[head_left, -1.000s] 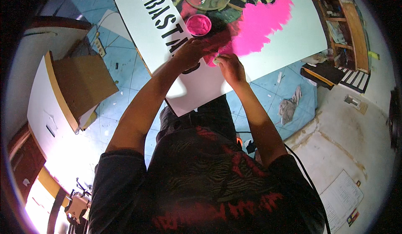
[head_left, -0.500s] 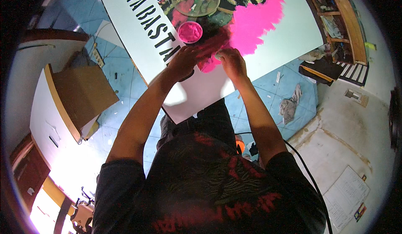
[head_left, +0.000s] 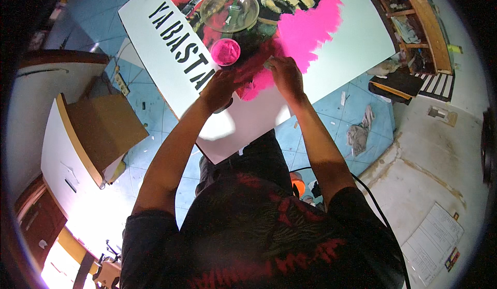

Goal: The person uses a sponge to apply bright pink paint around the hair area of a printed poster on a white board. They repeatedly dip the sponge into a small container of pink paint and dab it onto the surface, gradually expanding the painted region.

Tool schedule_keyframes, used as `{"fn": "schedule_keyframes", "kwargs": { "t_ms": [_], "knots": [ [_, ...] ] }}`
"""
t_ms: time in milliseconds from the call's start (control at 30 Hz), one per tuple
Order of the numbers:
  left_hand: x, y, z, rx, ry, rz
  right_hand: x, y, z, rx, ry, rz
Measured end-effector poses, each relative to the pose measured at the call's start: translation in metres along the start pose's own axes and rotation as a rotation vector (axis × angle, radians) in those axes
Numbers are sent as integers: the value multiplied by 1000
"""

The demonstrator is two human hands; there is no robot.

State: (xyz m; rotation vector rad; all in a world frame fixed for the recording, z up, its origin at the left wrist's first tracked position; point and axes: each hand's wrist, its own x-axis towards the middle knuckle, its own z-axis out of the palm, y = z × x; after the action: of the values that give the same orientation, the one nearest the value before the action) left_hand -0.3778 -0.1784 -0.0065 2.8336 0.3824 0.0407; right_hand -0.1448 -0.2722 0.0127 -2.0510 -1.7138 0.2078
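Observation:
A large white board [head_left: 336, 77] carries a painted portrait [head_left: 259, 30] with black stencil lettering along its left side and a bright pink area around the head. My left hand [head_left: 220, 88] rests over the board's near part, below a small round tub of pink paint [head_left: 225, 52]; its fingers blend into the dark red paint. A dark edge shows under that hand, too unclear to name. To its right, my right hand [head_left: 286, 77] is closed over the painted surface, pinching a small pale thing [head_left: 268, 62] I cannot make out. A clear round plastic container [head_left: 229, 10] sits on the portrait farther up.
Blue floor tiles surround the board, with a grey rag [head_left: 357, 136] lying at right. A wooden shelf unit [head_left: 429, 25] stands at far right. On the left is a white cabinet [head_left: 70, 139] with a brown panel [head_left: 106, 128]. A black cable [head_left: 375, 201] runs beside my right arm.
In the picture, the board with tub and container has shifted slightly down and left. My left hand sits a little lower; my right hand remains near the dark red paint, still pinching the pale thing.

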Motion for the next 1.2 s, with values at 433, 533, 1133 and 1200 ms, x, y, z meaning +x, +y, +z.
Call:
{"fn": "schedule_keyframes", "kwargs": {
  "t_ms": [433, 533, 1133, 1200],
  "knots": [
    [3, 10, -26, -162, -191, -220, 55, 57, -15, 63, -22, -21],
    [6, 11, -14, -148, -144, -158, 50, 80, -2, -42, -175, -100],
    [-6, 0, 7, -8, -13, -53, 35, 33, -39, 164, -66, 27],
    [-2, 2, 5, -33, -41, -59, 19, 20, -44, 141, -123, 2]
  ]
}}
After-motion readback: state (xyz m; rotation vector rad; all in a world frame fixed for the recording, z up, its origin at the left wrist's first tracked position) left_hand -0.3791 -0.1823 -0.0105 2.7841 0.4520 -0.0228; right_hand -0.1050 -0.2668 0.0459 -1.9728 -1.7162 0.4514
